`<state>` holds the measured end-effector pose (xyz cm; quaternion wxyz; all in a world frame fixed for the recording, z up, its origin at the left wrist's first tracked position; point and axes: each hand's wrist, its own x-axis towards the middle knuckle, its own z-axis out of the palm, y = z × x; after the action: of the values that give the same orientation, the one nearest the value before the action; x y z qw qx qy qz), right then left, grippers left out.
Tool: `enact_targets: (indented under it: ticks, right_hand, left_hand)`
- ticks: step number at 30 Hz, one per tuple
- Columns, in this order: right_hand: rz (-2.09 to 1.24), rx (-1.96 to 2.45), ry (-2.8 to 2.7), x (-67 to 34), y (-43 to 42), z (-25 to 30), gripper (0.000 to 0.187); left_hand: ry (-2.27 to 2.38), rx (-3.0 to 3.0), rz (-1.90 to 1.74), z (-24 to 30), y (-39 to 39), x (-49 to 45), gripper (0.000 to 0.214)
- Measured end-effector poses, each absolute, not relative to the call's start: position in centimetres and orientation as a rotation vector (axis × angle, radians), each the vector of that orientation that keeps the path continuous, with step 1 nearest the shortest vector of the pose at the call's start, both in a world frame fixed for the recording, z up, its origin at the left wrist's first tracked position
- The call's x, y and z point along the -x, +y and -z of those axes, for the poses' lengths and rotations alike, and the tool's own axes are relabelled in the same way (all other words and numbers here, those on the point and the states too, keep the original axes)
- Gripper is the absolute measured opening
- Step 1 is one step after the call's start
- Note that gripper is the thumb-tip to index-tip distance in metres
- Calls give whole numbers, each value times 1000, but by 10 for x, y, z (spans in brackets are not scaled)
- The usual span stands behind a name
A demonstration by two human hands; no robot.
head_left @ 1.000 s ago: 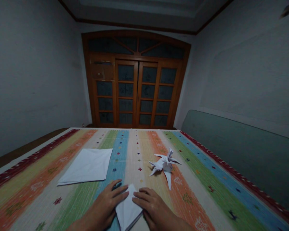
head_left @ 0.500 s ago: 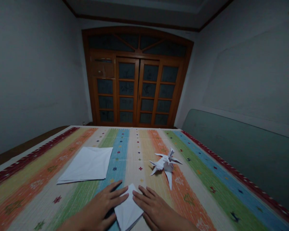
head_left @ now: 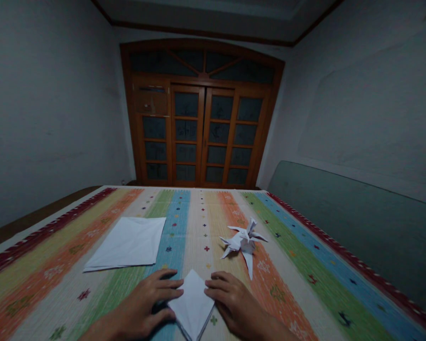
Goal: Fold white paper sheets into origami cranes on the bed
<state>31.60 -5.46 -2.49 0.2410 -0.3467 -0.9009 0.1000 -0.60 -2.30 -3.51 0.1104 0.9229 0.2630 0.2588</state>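
A white folded paper [head_left: 193, 303], kite-shaped with its point away from me, lies flat on the striped cloth [head_left: 298, 274] near the bottom edge. My left hand [head_left: 147, 303] rests on its left side, fingers stretched and pressing the paper's edge. My right hand [head_left: 234, 300] presses the right edge, fingers slightly curled and flat. Finished white paper cranes [head_left: 244, 242] sit beyond my right hand. A stack of white paper sheets [head_left: 128, 244] lies to the far left of my left hand.
The colourful striped cloth covers a wide surface reaching a wooden glazed door [head_left: 202, 135] at the back. A dark green padded panel [head_left: 355, 222] runs along the right side. Grey walls stand on both sides.
Both hands have slid apart toward the paper's side edges, and the folded paper now shows wider and flatter between them. The view has dropped slightly.
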Motion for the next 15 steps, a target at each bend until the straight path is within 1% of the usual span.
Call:
enact_targets:
  ticks: [7, 11, 13, 15]
  right_hand:
    - [-237, 966, -2437, -311, -59, 22, 28]
    - [-241, 966, -2366, -310, -58, 28, 24]
    - [-237, 961, -2333, -309, -57, 32, 24]
    - [-242, 960, -2305, -308, -56, 35, 22]
  left_hand:
    - [799, -2684, -773, 44, -23, 9, 40]
    - [810, -2697, -756, 40, -26, 4, 44]
    - [832, -2698, -764, 34, -28, -2, 40]
    - [867, -2681, -762, 28, -31, -10, 32]
